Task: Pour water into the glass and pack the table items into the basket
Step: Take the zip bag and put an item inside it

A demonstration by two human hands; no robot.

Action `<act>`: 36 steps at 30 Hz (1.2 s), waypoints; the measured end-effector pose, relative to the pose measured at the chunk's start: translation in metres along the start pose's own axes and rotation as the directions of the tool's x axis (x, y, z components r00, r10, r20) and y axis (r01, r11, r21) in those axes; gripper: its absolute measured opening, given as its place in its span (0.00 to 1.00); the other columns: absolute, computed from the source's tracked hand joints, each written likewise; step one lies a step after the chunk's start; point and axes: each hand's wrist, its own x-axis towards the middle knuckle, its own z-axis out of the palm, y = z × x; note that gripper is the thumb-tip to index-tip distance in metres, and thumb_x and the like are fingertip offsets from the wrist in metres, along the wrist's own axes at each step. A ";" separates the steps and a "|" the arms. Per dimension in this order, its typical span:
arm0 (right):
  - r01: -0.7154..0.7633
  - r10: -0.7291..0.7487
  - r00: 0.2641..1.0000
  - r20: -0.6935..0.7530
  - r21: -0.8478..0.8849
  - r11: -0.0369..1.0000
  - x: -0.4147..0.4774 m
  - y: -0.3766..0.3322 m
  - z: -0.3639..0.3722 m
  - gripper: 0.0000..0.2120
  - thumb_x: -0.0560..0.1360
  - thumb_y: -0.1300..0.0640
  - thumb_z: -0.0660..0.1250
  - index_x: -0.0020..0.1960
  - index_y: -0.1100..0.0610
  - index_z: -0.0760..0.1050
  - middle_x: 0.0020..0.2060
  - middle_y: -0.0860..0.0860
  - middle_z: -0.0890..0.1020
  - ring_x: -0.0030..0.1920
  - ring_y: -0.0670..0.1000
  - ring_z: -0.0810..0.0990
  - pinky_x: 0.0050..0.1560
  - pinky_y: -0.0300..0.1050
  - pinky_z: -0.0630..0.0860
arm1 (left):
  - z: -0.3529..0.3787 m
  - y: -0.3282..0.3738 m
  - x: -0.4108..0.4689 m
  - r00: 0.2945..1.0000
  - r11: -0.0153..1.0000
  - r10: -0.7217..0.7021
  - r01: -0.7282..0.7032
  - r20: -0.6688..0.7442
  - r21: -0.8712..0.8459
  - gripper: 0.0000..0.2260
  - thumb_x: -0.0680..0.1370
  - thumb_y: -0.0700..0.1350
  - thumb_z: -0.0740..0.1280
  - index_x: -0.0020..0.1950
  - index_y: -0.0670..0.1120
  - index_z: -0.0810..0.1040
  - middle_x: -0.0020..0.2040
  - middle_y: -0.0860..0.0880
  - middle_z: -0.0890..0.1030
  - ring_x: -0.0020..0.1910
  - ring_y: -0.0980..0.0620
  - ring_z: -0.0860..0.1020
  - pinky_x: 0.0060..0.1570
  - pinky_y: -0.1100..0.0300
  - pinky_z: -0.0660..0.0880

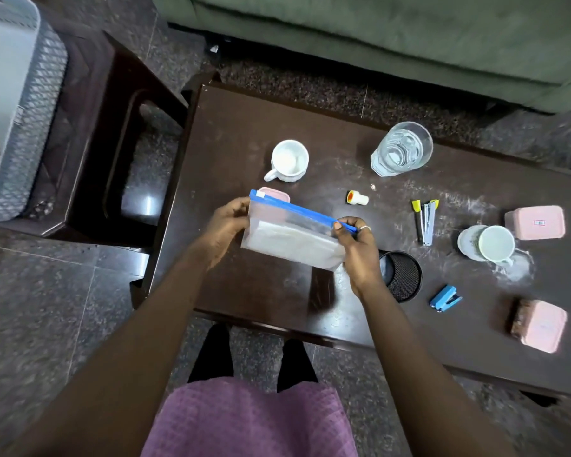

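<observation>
I judge the pouring done: the glass point(401, 150) stands at the far side of the table point(244, 291) and looks to hold clear water; the step in hand is packing, and I am busy with the zip bag point(290, 239), held up just above the tabletop between both hands. The left hand point(226, 225) grips the bag's left edge, fingers curled round it; the right hand point(358, 255) pinches the right end of the blue seal strip point(304, 211) between thumb and fingers. The bag is soft frosted plastic, limp and crinkled, with something flat and pale inside; the strip is a stiff straight ridge. Whether the seal is fully closed I cannot tell.

Next, as I see it, comes a carry to the left, to the basket point(37, 133), a grey lattice-walled tub on the dark stool beside the table; the bag will sag, so both ends want support. A ribbed white cup point(289, 159), a black mesh pot point(401, 275) and a blue stapler point(445, 298) lie on the table unpacked.
</observation>
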 end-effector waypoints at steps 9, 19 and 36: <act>-0.004 0.004 1.000 0.004 -0.109 0.994 0.008 -0.007 -0.002 0.09 0.74 0.63 0.68 0.40 0.52 0.73 0.39 0.52 0.76 0.43 0.52 0.73 0.48 0.49 0.69 | 0.012 -0.004 0.002 0.943 0.975 0.193 -0.216 -0.270 -0.056 0.11 0.72 0.34 0.70 0.50 0.47 0.81 0.36 0.58 0.82 0.37 0.61 0.78 0.43 0.70 0.76; 0.148 -0.117 0.989 0.093 -0.509 0.848 0.000 -0.035 0.001 0.08 0.68 0.61 0.74 0.43 0.53 0.76 0.38 0.46 0.79 0.45 0.50 0.77 0.49 0.45 0.73 | 0.007 0.009 -0.011 0.912 0.953 0.276 -0.301 -0.303 -0.037 0.09 0.72 0.31 0.68 0.43 0.45 0.81 0.34 0.58 0.84 0.35 0.63 0.79 0.43 0.70 0.76; 0.625 -0.492 0.760 0.424 -0.684 0.376 -0.030 -0.069 0.097 0.07 0.73 0.60 0.68 0.48 0.61 0.81 0.46 0.58 0.84 0.49 0.61 0.80 0.48 0.55 0.76 | 0.008 0.028 -0.035 0.861 0.905 0.422 -0.415 -0.283 0.087 0.13 0.71 0.30 0.68 0.38 0.49 0.78 0.31 0.61 0.81 0.34 0.64 0.78 0.42 0.71 0.73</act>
